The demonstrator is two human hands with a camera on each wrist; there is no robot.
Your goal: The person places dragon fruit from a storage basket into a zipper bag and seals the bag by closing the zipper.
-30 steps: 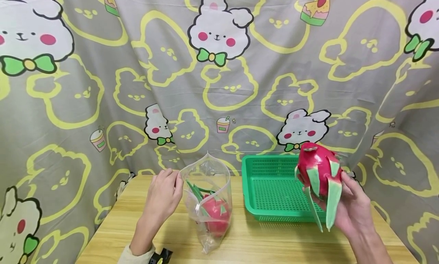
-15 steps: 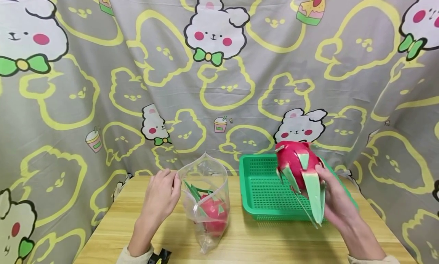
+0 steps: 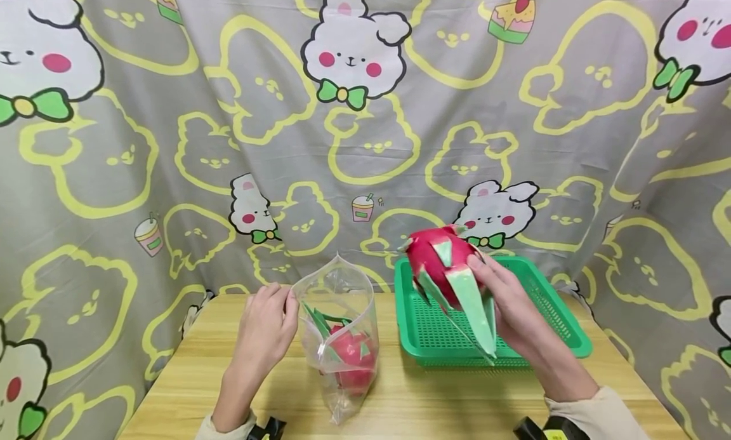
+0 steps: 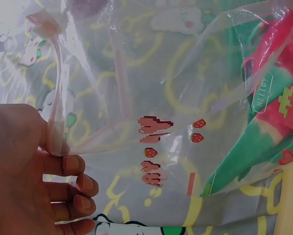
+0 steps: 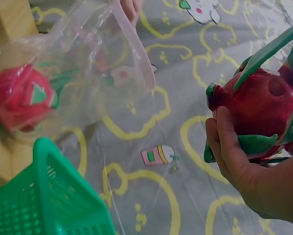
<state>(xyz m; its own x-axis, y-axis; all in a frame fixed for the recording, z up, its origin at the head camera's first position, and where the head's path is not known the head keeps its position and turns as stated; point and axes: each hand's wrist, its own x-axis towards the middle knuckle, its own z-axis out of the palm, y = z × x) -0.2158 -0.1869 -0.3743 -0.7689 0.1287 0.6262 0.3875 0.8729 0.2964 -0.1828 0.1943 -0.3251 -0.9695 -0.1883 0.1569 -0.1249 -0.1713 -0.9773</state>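
The person's right hand (image 3: 516,310) curled its fingers and thumb around a pink dragon fruit (image 3: 442,267) with long green scales, holding it in the air above the near left corner of a green mesh basket (image 3: 548,300). The left hand (image 3: 265,329) pinched the rim of a clear zip bag (image 3: 342,326) between thumb and fingertips, keeping its mouth propped open; the bag stood on the wooden surface (image 3: 411,395) just left of the basket, apart from the raised fruit. A second dragon fruit (image 3: 351,357) already lay at the bottom of the bag. The held fruit looked firm, fairly heavy and smooth-skinned, so a grip around its round body seemed safer than one on the thin scales, which would likely bend or tear. The bag looked flimsy and slippery, best taken at its stiffer zip edge. The printing on the bag was too blurred to read, and the fruit's far side was hidden. A cartoon rabbit curtain (image 3: 171,110) filled the background.
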